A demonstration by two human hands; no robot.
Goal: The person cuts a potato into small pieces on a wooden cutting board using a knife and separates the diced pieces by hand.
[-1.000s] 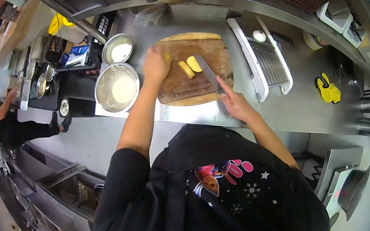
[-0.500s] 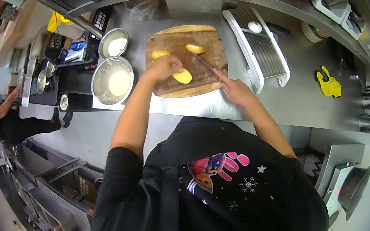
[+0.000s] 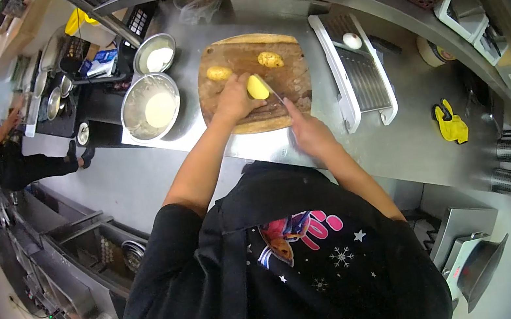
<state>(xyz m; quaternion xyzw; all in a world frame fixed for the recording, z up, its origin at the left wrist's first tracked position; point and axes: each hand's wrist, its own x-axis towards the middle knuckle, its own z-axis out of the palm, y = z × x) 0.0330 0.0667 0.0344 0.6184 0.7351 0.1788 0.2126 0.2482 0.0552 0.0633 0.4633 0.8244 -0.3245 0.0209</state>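
On the brown wooden cutting board (image 3: 249, 115), my left hand (image 3: 235, 98) holds a potato piece (image 3: 257, 87) whose yellow cut face shows. My right hand (image 3: 312, 134) is closed round the handle of a knife (image 3: 272, 92). The blade lies along the right side of the held piece. Beyond my hands, two more potato pieces rest skin side up, one at the board's upper left (image 3: 219, 72) and one at its upper right (image 3: 270, 59).
Left of the board stand two metal bowls (image 3: 127, 116) (image 3: 171, 40) with pale contents. A white-framed slicer (image 3: 343, 90) with a white round item is on the right. Farther right lies a yellow and black glove (image 3: 454, 128). A person (image 3: 0, 154) stands at far left.
My left hand has shifted the cut piece up and right and stands it against the knife. The blade has moved left to meet it. The view has shifted slightly.
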